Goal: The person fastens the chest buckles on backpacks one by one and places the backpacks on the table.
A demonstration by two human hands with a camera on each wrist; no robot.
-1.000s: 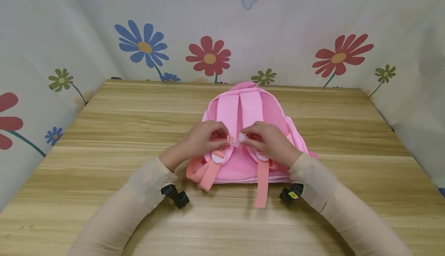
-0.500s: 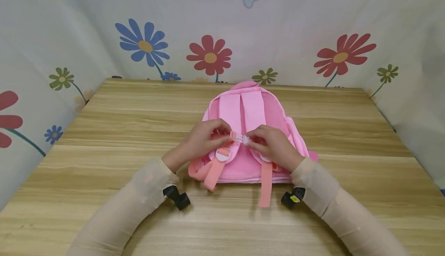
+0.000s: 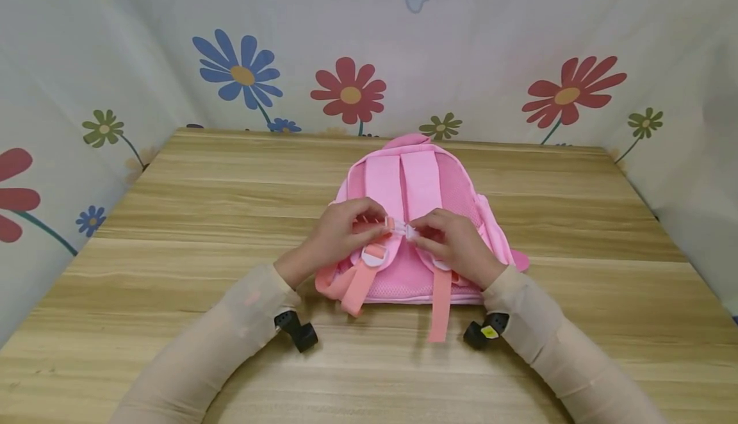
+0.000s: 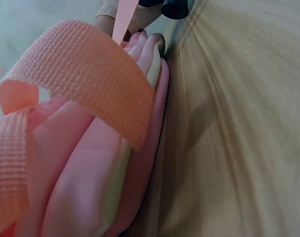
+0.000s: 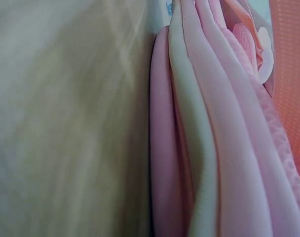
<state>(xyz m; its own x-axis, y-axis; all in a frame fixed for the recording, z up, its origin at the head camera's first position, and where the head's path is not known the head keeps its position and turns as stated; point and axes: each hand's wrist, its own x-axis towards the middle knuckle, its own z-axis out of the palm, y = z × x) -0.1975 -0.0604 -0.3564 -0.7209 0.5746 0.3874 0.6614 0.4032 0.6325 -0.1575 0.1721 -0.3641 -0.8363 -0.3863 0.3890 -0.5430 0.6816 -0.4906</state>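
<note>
A pink backpack [image 3: 412,277] lies on the wooden table with its straps facing up. Over its middle, my left hand [image 3: 343,228] pinches one half of a pale side-release buckle [image 3: 396,226], the half with prongs and coral webbing. My right hand [image 3: 458,238] pinches the buckle's other half [image 3: 410,232]. The prong tips are right at the mouth of that half, and the prongs still show between my fingers. Coral webbing [image 4: 91,79] loops close in the left wrist view. In the right wrist view, the backpack's layered edge [image 5: 229,123] fills the middle.
White adjuster buckles [image 3: 375,255] sit on the shoulder straps, and a loose coral strap end [image 3: 441,309] hangs over the table [image 3: 173,219]. Black wrist cameras [image 3: 302,334] are near the backpack's lower edge. A flowered cloth [image 3: 461,46] surrounds the table's back and sides.
Both hands have shifted slightly to the right with the buckle halves. The prongs now line up with the right half. Both hands keep their grip.
</note>
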